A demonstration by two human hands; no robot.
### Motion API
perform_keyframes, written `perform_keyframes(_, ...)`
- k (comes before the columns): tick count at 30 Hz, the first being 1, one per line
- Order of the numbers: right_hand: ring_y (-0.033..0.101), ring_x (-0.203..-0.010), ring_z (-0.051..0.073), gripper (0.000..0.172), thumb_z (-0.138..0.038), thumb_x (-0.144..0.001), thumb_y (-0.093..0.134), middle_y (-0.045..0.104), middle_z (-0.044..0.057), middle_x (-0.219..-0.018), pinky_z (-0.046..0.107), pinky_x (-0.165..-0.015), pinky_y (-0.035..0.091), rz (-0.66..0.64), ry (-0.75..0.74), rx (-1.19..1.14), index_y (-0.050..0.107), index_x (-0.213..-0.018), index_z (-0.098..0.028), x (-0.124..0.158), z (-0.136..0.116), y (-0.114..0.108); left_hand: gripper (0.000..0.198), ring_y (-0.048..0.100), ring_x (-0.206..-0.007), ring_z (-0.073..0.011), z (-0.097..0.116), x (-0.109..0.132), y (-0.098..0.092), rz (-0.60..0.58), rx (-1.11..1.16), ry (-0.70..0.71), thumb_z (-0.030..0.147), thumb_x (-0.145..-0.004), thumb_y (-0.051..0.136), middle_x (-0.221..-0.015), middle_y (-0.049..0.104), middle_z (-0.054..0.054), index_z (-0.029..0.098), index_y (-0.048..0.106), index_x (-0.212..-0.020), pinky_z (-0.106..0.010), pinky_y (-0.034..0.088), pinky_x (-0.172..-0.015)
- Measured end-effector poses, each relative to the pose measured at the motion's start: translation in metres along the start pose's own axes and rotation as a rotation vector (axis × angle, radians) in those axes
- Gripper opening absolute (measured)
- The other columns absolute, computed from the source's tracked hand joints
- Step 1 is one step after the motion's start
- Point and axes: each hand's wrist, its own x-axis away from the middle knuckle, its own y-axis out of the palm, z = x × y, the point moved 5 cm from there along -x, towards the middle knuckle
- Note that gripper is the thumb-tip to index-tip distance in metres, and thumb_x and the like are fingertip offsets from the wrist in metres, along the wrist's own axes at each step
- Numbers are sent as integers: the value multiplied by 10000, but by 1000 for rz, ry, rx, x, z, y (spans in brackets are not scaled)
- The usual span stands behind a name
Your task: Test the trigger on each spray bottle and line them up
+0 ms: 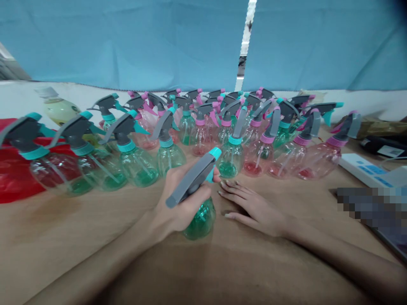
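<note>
My left hand (181, 203) is wrapped around the neck of a green spray bottle (201, 222), just below its grey trigger head with a turquoise nozzle. The bottle stands near the middle of the table; its collar is hidden by my fingers. To the right of it, my right hand (251, 207) lies flat on the wood, fingers stretched out and holding nothing. Behind both hands stand several more spray bottles, among them a green one (229, 163) with a turquoise collar and a pink one (256, 159) with a pink collar.
Rows of spray bottles span the table (104, 237) behind my hands. At the left are a red plastic bag (15, 169) and a capped pale bottle (60, 110). A white power strip (362, 167) and a partly blurred dark device (375, 216) lie at the right. A blue curtain (143, 42) hangs behind.
</note>
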Motion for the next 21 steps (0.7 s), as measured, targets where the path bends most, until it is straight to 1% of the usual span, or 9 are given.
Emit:
perform_keyframes(3,225,-1394,225,615,-489,-927,416,302,71,-1501,461,-1142,222,-11,-7,22,273,-1449,-197,0,0,0,152,562,-723,-138,4,-1,0,-8,35,14,132,-759,471,-810,608,14,216,577,-829,-267,427,-644)
perform_keyframes(7,224,-1395,222,616,-490,-932,402,302,77,-1500,462,-1142,221,-27,-8,37,262,-1453,-192,0,-1,1,144,571,-711,-145,3,0,-1,0,35,-10,138,-746,480,-799,611,10,206,583,-820,-272,445,-649)
perform_keyframes(10,225,-1394,222,613,-493,-932,402,305,79,-1499,459,-1143,223,-23,-4,39,277,-1447,-187,0,-1,0,253,552,-639,-133,-1,1,1,-7,49,-53,133,-754,479,-742,594,24,228,604,-952,-262,450,-610)
perform_keyframes(13,238,-1390,228,611,-492,-928,412,312,81,-1496,469,-1137,232,-14,-1,25,283,-1445,-192,1,-2,-1,390,521,-574,-120,-3,2,2,22,38,-79,107,-750,483,-675,563,43,254,585,-1097,-246,442,-572)
perform_keyframes(17,249,-1387,218,599,-485,-926,424,336,83,-1486,460,-1135,240,3,11,-3,310,-1433,-187,1,-1,-1,407,527,-597,-127,-3,2,2,69,6,-86,121,-736,503,-698,568,37,262,600,-1105,-249,465,-609)
perform_keyframes(21,258,-1384,223,577,-472,-923,441,349,75,-1480,477,-1128,251,22,12,-41,329,-1424,-208,1,0,-1,399,519,-610,-132,-3,2,1,79,7,-103,139,-733,522,-712,561,32,263,606,-1103,-257,468,-627)
